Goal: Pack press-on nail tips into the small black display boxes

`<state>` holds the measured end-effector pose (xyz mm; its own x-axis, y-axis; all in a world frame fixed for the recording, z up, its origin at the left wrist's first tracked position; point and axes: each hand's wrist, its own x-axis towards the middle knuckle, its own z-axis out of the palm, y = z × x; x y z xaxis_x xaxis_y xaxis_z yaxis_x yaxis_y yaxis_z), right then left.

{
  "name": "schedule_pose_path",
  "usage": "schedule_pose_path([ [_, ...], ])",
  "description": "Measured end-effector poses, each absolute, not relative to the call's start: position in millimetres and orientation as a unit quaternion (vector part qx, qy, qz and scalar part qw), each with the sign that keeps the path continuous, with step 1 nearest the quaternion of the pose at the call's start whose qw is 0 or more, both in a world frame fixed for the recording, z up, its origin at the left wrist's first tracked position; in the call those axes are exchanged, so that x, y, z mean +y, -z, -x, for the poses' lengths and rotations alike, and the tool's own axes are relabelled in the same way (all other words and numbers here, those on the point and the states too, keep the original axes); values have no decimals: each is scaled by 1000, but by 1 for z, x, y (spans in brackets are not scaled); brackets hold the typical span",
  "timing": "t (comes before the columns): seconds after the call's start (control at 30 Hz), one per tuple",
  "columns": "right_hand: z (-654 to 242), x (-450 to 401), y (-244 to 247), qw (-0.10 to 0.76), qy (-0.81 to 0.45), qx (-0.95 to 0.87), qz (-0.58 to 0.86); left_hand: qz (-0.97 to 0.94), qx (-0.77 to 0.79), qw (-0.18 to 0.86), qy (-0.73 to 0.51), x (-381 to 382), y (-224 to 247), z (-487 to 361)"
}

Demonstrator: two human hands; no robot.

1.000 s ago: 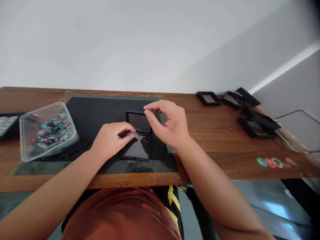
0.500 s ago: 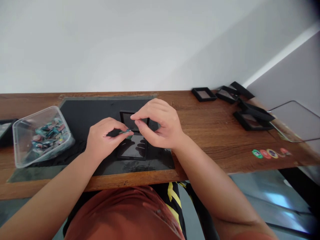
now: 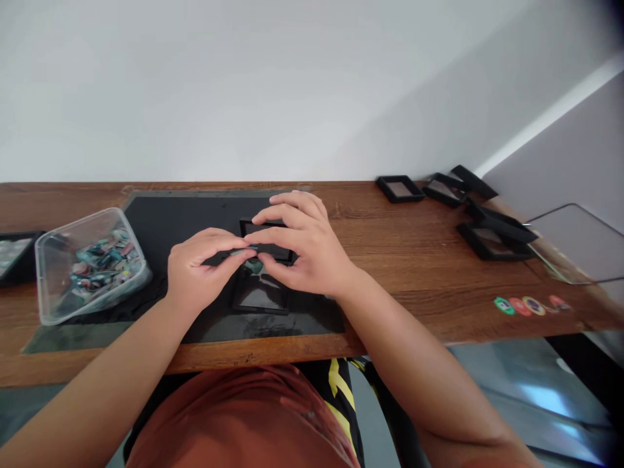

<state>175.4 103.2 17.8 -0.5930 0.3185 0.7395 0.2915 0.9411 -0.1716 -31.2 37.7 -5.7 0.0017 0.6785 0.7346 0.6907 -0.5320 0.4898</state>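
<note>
My left hand (image 3: 207, 263) pinches a small thin teal piece (image 3: 246, 251) between thumb and fingertips. Close against it from the right is my right hand (image 3: 307, 244), its thumb and index fingertip at the piece's edge and its other fingers spread. Under both hands lies an opened black frame (image 3: 263, 309) with a clear film window, partly covered by my fingers. A greenish patch (image 3: 253, 266) shows at the top of the lower window; whether it is a piece or a reflection I cannot tell.
A clear plastic tub (image 3: 92, 266) of small colourful pieces stands left on the black mat (image 3: 175, 214). Beyond it is a black box (image 3: 19, 260). Several black frames (image 3: 400, 189) lie at the back right. Round coloured pieces (image 3: 533, 305) lie near the right front edge.
My right hand has moved in to the small piece, and its other fingers have spread out. The left hand still pinches the piece. The view has shifted slightly.
</note>
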Motion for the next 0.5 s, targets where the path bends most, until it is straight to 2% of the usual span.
schedule_pose_path([
  [0.2, -177, 108, -18, 450, -22, -878, 164, 719, -465, -29, 515, 34, 5, 30],
  [0.5, -177, 106, -19, 441, -34, -880, 174, 718, -470, -28, 512, 35, 9, 30],
])
